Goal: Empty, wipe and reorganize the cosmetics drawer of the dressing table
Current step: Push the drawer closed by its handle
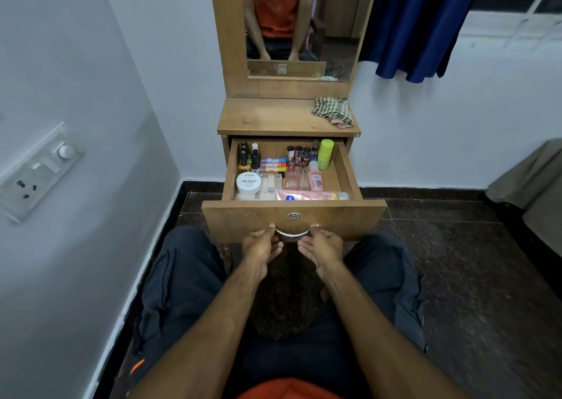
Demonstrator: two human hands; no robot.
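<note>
Sat on the dark speckled stone floor [441,261] before the wooden dressing table [273,118], with the wooden cosmetics drawer [343,216] pulled fully out and packed: dark nail-polish bottles [248,158] at back left, round white nail-polish-remover tub [248,182] at front left, pink lotion tube [307,195] lying along the front wall, lime-green bottle [325,153] at back right. Held the curved metal handle [293,233] at both ends: left hand [261,243] with fingers curled round its left end, right hand [320,245] with fingertips hooked at its right end. Lay crumpled on the tabletop's right side, the checked green-and-white cloth [333,111].
</note>
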